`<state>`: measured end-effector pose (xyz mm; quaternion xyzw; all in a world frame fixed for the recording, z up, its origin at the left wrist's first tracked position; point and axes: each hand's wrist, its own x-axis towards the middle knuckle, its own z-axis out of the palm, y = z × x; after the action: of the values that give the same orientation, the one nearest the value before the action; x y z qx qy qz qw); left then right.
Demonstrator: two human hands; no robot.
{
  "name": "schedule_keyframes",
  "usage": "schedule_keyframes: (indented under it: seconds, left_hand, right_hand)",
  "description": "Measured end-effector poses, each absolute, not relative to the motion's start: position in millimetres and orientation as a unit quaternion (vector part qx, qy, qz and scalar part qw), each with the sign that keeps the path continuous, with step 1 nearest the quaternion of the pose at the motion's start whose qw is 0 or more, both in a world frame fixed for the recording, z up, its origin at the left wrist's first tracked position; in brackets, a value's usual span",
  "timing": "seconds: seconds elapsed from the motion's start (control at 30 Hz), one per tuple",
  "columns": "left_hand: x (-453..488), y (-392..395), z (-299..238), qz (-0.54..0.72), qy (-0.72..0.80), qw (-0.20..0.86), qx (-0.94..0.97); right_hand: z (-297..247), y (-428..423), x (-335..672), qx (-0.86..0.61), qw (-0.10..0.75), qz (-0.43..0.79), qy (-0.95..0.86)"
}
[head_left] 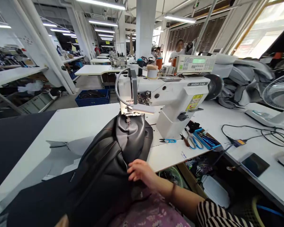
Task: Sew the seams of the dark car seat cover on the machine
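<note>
A black leather-like cover (pixel 106 164) with stitched seams lies bunched over the front of the table. Its upper end passes under the needle and presser foot of a white sewing machine (pixel 170 94). My right hand (pixel 142 173) is at the cover's right side, fingers curled and closed at a pale-lined edge of it. Only a small part of my left hand (pixel 62 221) shows at the bottom edge, beside the black material; its fingers are hidden.
Right of the needle lie blue thread snips (pixel 168 140), scissors (pixel 195 141) and a blue tool tray (pixel 207 139). A phone (pixel 255 164), a cable and a fan (pixel 280 91) are farther right. Grey-white sheets (pixel 61 159) lie left. A blue crate (pixel 92 97) stands behind.
</note>
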<state>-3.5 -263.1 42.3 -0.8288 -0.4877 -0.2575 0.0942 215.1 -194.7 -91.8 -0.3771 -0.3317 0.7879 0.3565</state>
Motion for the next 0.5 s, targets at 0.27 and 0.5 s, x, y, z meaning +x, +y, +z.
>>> schedule_keyframes:
  seconds: [0.27, 0.5]
  left_hand:
    - [-30.3, -213.5, 84.0, -0.212, -0.434, 0.097, -0.870]
    - [-15.6, -132.5, 33.0, 0.017, -0.454, 0.029, -0.891]
  right_hand:
    - [-62.6, -157.1, 212.7, -0.410, 0.416, 0.809, 0.069]
    - [-56.1, -151.0, 191.1, -0.406, 0.346, 0.846, 0.003]
